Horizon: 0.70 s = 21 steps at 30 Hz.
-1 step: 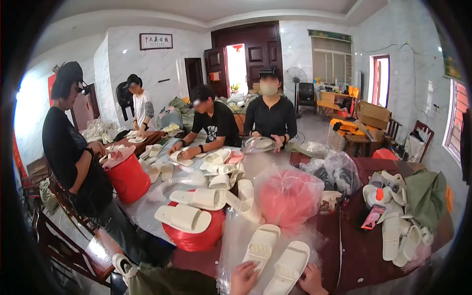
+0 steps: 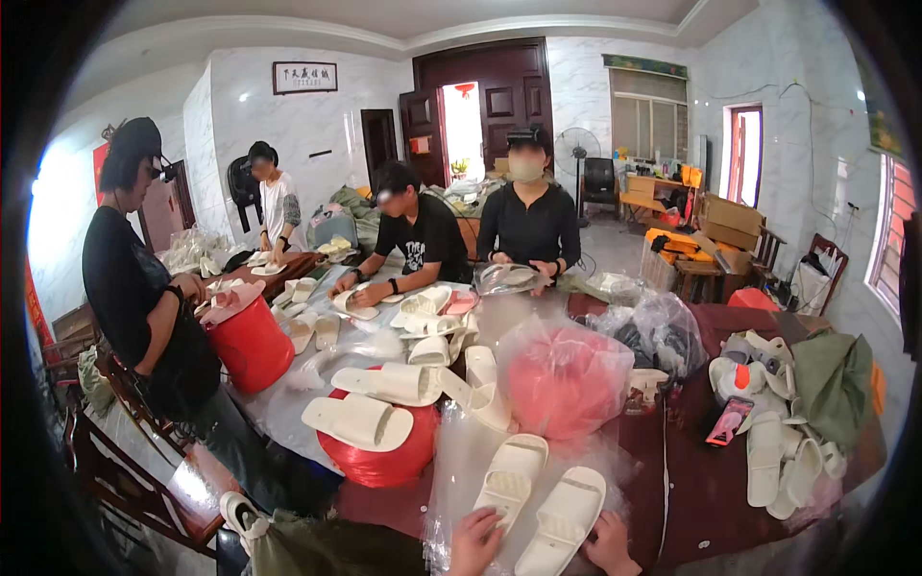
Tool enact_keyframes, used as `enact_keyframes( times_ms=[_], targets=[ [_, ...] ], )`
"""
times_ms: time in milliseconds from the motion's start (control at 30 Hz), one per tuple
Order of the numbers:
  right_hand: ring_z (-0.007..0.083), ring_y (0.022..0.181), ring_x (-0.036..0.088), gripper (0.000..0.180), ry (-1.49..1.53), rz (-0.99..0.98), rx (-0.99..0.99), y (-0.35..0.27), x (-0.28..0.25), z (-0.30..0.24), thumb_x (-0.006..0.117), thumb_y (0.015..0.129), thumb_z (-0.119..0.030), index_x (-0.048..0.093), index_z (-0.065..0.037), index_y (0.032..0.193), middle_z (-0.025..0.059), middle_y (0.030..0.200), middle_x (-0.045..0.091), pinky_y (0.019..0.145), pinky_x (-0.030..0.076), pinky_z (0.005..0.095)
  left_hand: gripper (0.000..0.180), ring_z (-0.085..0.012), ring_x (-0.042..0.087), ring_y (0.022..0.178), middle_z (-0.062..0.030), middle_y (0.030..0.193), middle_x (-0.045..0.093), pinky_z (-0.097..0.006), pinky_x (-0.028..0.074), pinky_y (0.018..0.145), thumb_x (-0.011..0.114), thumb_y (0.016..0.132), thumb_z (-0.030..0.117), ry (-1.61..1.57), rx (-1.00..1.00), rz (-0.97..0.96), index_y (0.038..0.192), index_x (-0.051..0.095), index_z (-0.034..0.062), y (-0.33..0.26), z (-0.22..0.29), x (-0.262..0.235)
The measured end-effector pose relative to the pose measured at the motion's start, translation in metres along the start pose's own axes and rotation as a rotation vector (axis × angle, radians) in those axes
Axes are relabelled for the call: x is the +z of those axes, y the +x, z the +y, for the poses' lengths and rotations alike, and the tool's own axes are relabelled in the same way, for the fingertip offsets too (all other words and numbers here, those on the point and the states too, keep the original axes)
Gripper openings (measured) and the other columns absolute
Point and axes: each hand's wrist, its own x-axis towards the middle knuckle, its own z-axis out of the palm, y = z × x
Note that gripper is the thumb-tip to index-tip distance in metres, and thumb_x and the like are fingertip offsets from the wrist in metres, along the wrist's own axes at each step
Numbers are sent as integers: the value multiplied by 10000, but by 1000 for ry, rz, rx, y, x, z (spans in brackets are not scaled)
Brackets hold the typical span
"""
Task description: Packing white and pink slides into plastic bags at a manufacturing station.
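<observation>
Two cream slippers lie side by side in front of me, toes pointing away, on a sheet of clear plastic. My left hand has its fingers curled at the outer edge of the left slipper, near its heel end. At the outer edge of the right slipper, my right hand grips the side with bent fingers. Just beyond is a pink-red bundle in a clear bag. To the left, another cream slipper rests on a red wrapped roll.
More loose slippers lie farther up the table. A slipper pile, a phone and green cloth occupy the right. Several people work around the table, one behind a red bucket; a masked person handles a plastic-wrapped item.
My hands and the two slippers stay almost where they were. Across the table, the masked person's hands and the plastic-wrapped item have shifted slightly.
</observation>
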Motion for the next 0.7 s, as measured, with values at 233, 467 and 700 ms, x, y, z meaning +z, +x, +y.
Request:
enact_keyframes(
  times_ms=[233, 467, 700],
  targets=[
    [357, 822, 570, 321, 9, -57, 46, 16, -2, -3, 773, 705, -204, 685, -41, 967, 132, 882, 596, 690, 478, 453, 234, -324, 635, 1078, -117, 1158, 685, -420, 506, 927, 722, 798, 69, 170, 223, 14, 1031, 736, 83, 8, -12, -3],
    [373, 867, 573, 329, -44, -35, 7, 8, -4, -7, 776, 708, -245, 682, -32, 940, 147, 891, 602, 749, 482, 455, 202, -325, 638, 1085, -112, 1151, 690, -430, 509, 925, 719, 792, 59, 158, 231, 48, 992, 736, 81, -1, -10, 2],
    [379, 895, 573, 339, -22, -50, 20, 3, -1, -2, 781, 703, -248, 682, -34, 946, 147, 925, 611, 770, 486, 459, 226, -328, 621, 1140, -179, 1334, 591, -407, 503, 963, 657, 917, 64, 167, 254, 30, 1133, 715, 35, -13, -20, 4]
  ],
)
